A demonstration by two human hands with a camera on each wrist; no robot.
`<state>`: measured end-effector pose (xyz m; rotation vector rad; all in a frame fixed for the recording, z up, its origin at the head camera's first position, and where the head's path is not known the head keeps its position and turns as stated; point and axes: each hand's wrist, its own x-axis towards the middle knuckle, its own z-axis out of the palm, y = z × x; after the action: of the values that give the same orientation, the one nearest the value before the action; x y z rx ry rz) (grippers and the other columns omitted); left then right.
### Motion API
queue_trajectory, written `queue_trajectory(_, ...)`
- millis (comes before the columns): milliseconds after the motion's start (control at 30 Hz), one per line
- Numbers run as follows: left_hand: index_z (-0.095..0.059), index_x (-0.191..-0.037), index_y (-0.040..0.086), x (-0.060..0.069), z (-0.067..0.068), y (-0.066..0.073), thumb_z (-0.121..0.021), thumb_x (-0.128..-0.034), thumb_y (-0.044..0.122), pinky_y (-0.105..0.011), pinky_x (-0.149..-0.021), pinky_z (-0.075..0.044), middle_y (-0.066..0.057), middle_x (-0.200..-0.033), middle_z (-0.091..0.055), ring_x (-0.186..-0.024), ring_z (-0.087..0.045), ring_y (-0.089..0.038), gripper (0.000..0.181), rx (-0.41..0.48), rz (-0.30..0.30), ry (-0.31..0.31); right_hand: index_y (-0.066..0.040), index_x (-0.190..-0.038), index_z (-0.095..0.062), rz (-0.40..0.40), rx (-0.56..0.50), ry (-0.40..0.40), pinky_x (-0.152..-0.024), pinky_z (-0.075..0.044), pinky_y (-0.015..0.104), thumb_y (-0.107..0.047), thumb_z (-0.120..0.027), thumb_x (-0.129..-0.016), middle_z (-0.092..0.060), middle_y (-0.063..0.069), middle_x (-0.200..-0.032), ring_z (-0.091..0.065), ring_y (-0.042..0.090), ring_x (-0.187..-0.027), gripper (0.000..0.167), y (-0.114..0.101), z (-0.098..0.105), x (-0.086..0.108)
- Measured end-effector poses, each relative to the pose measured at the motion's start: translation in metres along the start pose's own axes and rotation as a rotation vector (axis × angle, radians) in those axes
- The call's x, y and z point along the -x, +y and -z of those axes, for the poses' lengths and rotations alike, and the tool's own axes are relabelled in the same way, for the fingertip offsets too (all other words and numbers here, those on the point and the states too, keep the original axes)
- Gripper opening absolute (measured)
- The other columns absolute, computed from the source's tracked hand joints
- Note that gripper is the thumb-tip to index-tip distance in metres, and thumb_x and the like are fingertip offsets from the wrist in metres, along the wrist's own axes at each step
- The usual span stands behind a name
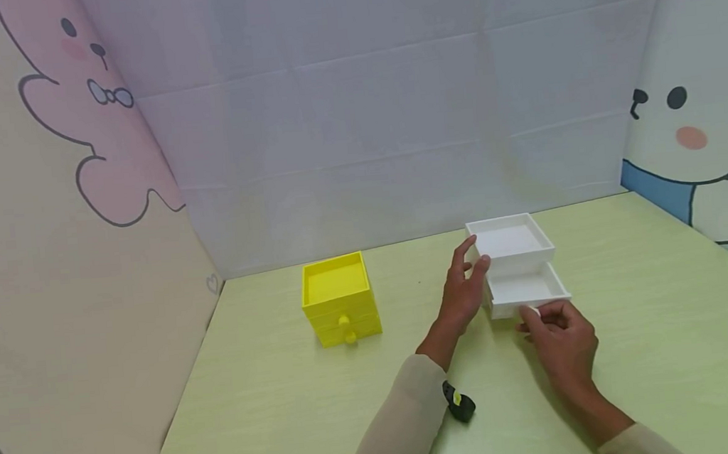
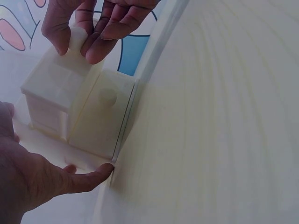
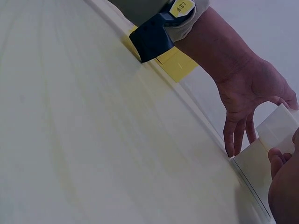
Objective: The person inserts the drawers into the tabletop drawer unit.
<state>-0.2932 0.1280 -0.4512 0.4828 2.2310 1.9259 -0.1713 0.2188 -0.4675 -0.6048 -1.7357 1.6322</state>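
A small white drawer box [image 1: 509, 238] stands toward the back right, with a shallow tray-like top. Its upper drawer [image 1: 523, 289] is pulled out toward me, and no contents show inside. My right hand [image 1: 562, 340] pinches that drawer's round white knob [image 2: 77, 38] between thumb and fingers. The lower drawer [image 2: 100, 116], with its own knob, sits in the box in the left wrist view. My left hand [image 1: 462, 294] rests against the box's left side, its fingers spread and mostly straight.
A yellow drawer box [image 1: 338, 307] with knobs in front stands to the left on the pale green table [image 1: 276, 412]. Behind is a white cloth wall [image 1: 356, 128]; printed side walls flank the table. A black device [image 1: 460, 403] is strapped at my left wrist.
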Motion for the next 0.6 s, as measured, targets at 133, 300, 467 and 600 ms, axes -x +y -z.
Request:
queue_trajectory(133, -0.043, -0.140, 0.055, -0.0003, -0.0001, -0.0006, -0.053, -0.0985, 0.049, -0.049, -0.092, -0.048, 0.002, -0.143, -0.049, -0.128, -0.049, -0.021, 0.043, -0.001, -0.001, 0.001, 0.006, -0.085, -0.059, 0.003, 0.005, 0.004, -0.051, -0.053, 0.020, -0.002, -0.072, -0.086, -0.069, 0.000, -0.065, -0.068, 0.006, -0.054, 0.016, -0.0017, -0.0007, 0.0007)
queue_trajectory(300, -0.043, -0.139, 0.055, -0.0003, -0.0002, -0.0009, -0.053, -0.0987, 0.048, -0.050, -0.092, -0.048, 0.001, -0.142, -0.050, -0.129, -0.049, -0.022, 0.043, -0.002, 0.006, 0.005, 0.005, -0.084, -0.058, 0.000, -0.001, 0.009, -0.050, -0.053, 0.020, -0.002, -0.072, -0.086, -0.068, -0.003, -0.063, -0.068, 0.006, -0.054, 0.016, -0.0023, -0.0017, 0.0007)
queue_trajectory(467, -0.043, -0.139, 0.056, -0.0010, -0.0007, -0.0009, -0.053, -0.0991, 0.048, -0.051, -0.093, -0.047, 0.001, -0.143, -0.050, -0.129, -0.049, -0.023, 0.042, -0.005, 0.014, 0.010, 0.006, -0.085, -0.059, -0.002, 0.000, 0.008, -0.051, -0.053, 0.020, -0.002, -0.072, -0.086, -0.069, -0.003, -0.064, -0.068, 0.006, -0.054, 0.016, 0.0003, -0.0029, -0.0014)
queue_trajectory(600, -0.044, -0.140, 0.054, -0.0012, -0.0015, 0.0002, -0.053, -0.0991, 0.047, -0.051, -0.093, -0.047, 0.001, -0.143, -0.049, -0.130, -0.049, -0.025, 0.042, 0.000, 0.012, 0.011, 0.006, -0.086, -0.059, -0.008, -0.001, 0.012, -0.051, -0.053, 0.020, -0.003, -0.072, -0.086, -0.068, -0.003, -0.064, -0.068, 0.006, -0.055, 0.016, 0.0020, -0.0038, -0.0038)
